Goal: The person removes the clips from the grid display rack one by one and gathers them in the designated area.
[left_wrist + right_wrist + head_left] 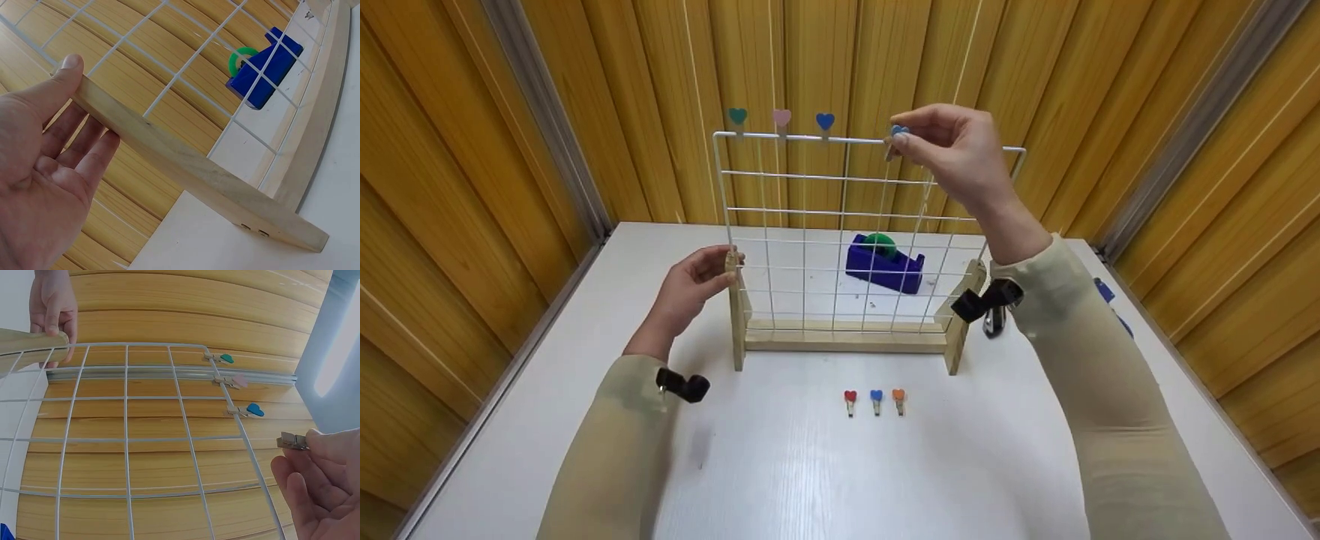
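A white wire grid rack (pixel 787 211) stands upright between two wooden legs on the table. My left hand (pixel 690 285) grips the upper end of the left wooden leg (pixel 185 157), thumb on one side and fingers curled on the other. Three heart clothespins, green (pixel 737 116), pink (pixel 781 118) and blue (pixel 825 121), are clipped along the top wire's left part. To their right, my right hand (pixel 960 154) pinches a small wooden clothespin (pixel 292 440) with a light blue heart (pixel 899 130). In the right wrist view that clothespin is apart from the wire, its heart hidden by my fingers.
Three more heart clothespins, red (pixel 850 396), blue (pixel 877 395) and orange (pixel 898 395), lie in front of the rack. Behind the grid sits a blue tape dispenser (pixel 885 266) with a green roll. A dark object (pixel 994 322) lies by the right leg. Wood-look walls (pixel 660 112) surround the table.
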A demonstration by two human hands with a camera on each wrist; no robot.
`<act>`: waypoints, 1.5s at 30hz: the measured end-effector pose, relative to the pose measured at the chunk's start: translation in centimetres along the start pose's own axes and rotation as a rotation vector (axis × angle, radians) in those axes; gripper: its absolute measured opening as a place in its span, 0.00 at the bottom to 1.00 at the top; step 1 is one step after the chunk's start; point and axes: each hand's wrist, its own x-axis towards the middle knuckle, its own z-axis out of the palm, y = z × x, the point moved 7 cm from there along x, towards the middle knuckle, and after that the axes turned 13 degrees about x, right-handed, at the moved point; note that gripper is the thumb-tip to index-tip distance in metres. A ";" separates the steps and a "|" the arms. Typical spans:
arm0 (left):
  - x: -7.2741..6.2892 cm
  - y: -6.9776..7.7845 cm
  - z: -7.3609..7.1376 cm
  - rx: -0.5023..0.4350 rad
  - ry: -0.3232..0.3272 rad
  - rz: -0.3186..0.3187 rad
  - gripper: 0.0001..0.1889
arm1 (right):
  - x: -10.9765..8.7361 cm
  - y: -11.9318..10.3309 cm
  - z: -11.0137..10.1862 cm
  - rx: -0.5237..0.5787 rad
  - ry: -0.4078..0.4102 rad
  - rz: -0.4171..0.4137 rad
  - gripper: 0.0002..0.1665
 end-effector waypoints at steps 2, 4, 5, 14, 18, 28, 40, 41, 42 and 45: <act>0.0 0.0 0.0 0.000 -0.003 0.002 0.26 | -0.7 0.1 -0.1 0.025 -0.008 -0.011 0.12; 0.0 0.0 -0.1 -0.005 0.001 0.005 0.26 | -1.5 0.3 -0.1 0.053 -0.018 -0.014 0.11; 0.0 0.0 -0.1 -0.008 0.003 0.007 0.26 | -1.9 0.4 -0.2 0.069 -0.024 -0.012 0.11; 0.0 -0.1 -0.3 -0.014 0.011 0.040 0.26 | -6.0 2.5 -0.3 0.080 -0.074 0.085 0.12; 0.0 -0.1 -0.3 -0.020 0.011 0.044 0.26 | -7.8 4.0 -0.5 0.038 -0.082 0.147 0.15; 0.1 0.0 -0.2 -0.026 0.010 0.039 0.26 | -11.9 8.7 -2.2 -0.011 -0.108 0.312 0.17; 0.1 0.1 -0.3 -0.014 0.011 0.044 0.26 | -17.9 15.6 -3.7 -0.038 -0.142 0.559 0.20; 0.1 0.1 -0.3 -0.012 0.012 0.045 0.26 | -18.4 16.2 -3.8 -0.041 -0.148 0.576 0.20; 0.1 0.1 -0.3 -0.010 0.013 0.045 0.26 | -18.9 16.7 -3.8 -0.034 -0.154 0.591 0.20; 0.1 0.0 -0.2 -0.009 0.014 0.042 0.26 | -20.5 18.3 -3.9 -0.007 -0.179 0.640 0.21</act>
